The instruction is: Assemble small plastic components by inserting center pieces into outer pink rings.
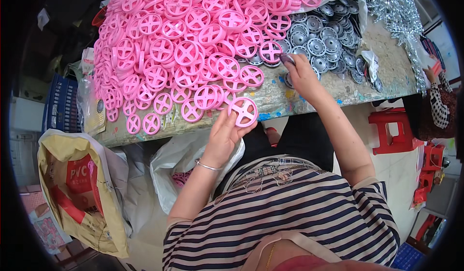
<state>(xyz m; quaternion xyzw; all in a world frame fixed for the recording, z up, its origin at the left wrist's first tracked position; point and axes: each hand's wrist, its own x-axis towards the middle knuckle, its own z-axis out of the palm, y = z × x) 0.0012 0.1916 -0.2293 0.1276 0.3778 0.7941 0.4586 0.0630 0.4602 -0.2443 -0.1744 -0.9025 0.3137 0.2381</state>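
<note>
Messy desk (389, 61), pink wheels (187, 52) heaped by grey discs (316, 47). My left fingers (223, 120) grip one wheel (242, 112) at the near edge, right fingers (301, 62) pinch one disc (288, 58). Picking-up step, I guess; next probably wants lining up.

It's a navy-and-beige striped T-shirt (290, 208), short-sleeved, bow print (279, 174) low down; black trousers (309, 138), slim silver bangle (210, 166) circling the left wrist (215, 156), and a gold necklace (270, 255)!
</note>
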